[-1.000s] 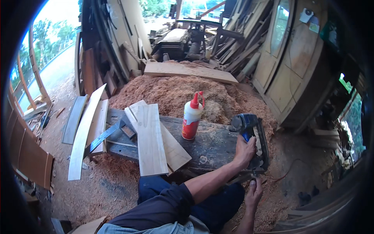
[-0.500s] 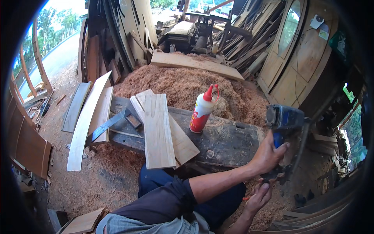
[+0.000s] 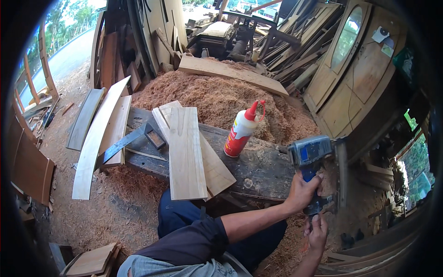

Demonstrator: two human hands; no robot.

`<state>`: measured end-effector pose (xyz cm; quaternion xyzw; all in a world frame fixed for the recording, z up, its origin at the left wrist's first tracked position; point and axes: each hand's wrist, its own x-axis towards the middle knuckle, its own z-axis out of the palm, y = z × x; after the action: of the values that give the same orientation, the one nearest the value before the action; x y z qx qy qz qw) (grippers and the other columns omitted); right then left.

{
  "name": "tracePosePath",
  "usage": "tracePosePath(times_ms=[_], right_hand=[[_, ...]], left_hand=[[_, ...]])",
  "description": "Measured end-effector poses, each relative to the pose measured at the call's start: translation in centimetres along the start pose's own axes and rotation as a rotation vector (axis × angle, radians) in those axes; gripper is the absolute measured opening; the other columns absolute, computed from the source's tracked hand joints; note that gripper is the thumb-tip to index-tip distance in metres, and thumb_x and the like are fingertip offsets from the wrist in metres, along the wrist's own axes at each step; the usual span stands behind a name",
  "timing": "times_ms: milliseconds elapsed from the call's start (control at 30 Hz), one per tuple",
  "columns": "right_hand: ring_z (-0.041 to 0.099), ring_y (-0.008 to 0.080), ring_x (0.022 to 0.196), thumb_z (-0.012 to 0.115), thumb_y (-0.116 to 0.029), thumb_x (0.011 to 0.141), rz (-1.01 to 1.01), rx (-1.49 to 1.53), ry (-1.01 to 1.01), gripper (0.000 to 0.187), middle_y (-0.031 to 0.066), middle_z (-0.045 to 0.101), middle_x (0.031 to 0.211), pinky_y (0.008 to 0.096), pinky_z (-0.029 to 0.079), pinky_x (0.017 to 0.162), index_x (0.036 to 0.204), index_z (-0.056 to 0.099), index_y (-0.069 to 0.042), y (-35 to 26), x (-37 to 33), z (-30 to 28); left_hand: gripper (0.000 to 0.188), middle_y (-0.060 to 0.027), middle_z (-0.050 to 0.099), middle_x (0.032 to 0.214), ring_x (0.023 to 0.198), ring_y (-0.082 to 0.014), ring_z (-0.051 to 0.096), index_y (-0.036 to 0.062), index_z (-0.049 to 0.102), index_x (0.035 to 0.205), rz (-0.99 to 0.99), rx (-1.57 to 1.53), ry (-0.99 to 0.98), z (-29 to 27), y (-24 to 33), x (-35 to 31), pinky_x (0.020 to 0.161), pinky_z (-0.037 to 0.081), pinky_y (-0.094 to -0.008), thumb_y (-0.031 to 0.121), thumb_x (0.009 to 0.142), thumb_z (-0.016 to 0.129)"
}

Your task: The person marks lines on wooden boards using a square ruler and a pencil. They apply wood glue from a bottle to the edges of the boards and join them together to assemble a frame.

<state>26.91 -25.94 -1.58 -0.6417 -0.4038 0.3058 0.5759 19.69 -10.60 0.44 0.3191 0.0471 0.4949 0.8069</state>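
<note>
My left hand (image 3: 302,191) is wrapped round the handle of a grey and blue nail gun (image 3: 310,150), held up over the right end of the workbench. Just below, the fingers of my right hand (image 3: 316,233) are pinched together at the foot of the handle; what lies between them is mostly hidden. A white glue bottle (image 3: 241,131) with a red label and red nozzle stands upright on the bench. Two or more pale boards (image 3: 188,157) lie crossed on the bench, jutting over its near edge. Left of them rests a metal try square (image 3: 123,144).
The dark workbench (image 3: 265,173) spans the middle. Several thin boards (image 3: 99,138) overhang its left end. Behind it rises a heap of shavings (image 3: 203,94) with a plank (image 3: 233,75) on top. A wooden door (image 3: 346,69) leans at the right; cut pieces (image 3: 92,261) lie at lower left.
Both hands have moved left, bringing the nail gun closer to the bench and more upright. My right hand stays at the foot of its handle. The view has shifted slightly.
</note>
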Motion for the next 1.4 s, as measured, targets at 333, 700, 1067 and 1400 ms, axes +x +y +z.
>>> tracePosePath(times_ms=[333,700,1067,1400], right_hand=[[0.041,0.0245,0.065,0.060,-0.037,0.098,-0.378,-0.675,-0.039,0.045,0.0174,0.045,0.069,0.0423,0.039,0.061,0.086,0.054,0.005,6.2,7.0,-3.2],[0.053,0.0244,0.066,0.061,-0.045,0.098,-0.344,-0.727,-0.173,0.045,0.0140,0.060,0.074,0.0392,0.046,0.063,0.097,0.069,-0.001,9.6,9.9,-6.7],[0.062,0.0367,0.099,0.079,-0.021,0.077,-0.455,-1.303,-0.197,0.042,0.0156,0.064,0.104,0.0457,0.049,0.089,0.113,0.065,-0.005,-7.4,7.1,6.2],[0.043,0.0282,0.138,0.055,-0.025,0.095,-1.502,-2.343,-0.368,0.044,0.0129,0.056,0.137,0.0603,0.010,0.121,0.137,0.057,-0.011,-7.8,16.8,29.7]], left_hand=[[0.025,-0.0042,0.058,0.069,0.060,-0.0153,0.060,0.0053,0.059,0.088,-0.201,0.135,0.455,-6.6,-9.5,3.8,0.055,0.050,-0.0331,0.028,0.095,0.064],[0.051,-0.0141,0.062,0.104,0.094,-0.0236,0.064,0.0037,0.041,0.142,-0.195,0.603,-0.328,-7.9,-2.2,-6.6,0.082,0.053,-0.0404,0.028,0.100,0.056],[0.048,-0.0155,0.067,0.108,0.082,-0.0246,0.067,0.0028,0.059,0.125,0.211,1.617,0.607,-15.8,26.2,-14.7,0.075,0.054,-0.0383,0.028,0.087,0.075],[0.071,-0.0211,0.065,0.111,0.092,-0.0223,0.067,-0.0085,0.047,0.132,-0.061,1.165,0.735,-22.7,24.7,-13.2,0.083,0.055,-0.0381,0.039,0.088,0.075]])
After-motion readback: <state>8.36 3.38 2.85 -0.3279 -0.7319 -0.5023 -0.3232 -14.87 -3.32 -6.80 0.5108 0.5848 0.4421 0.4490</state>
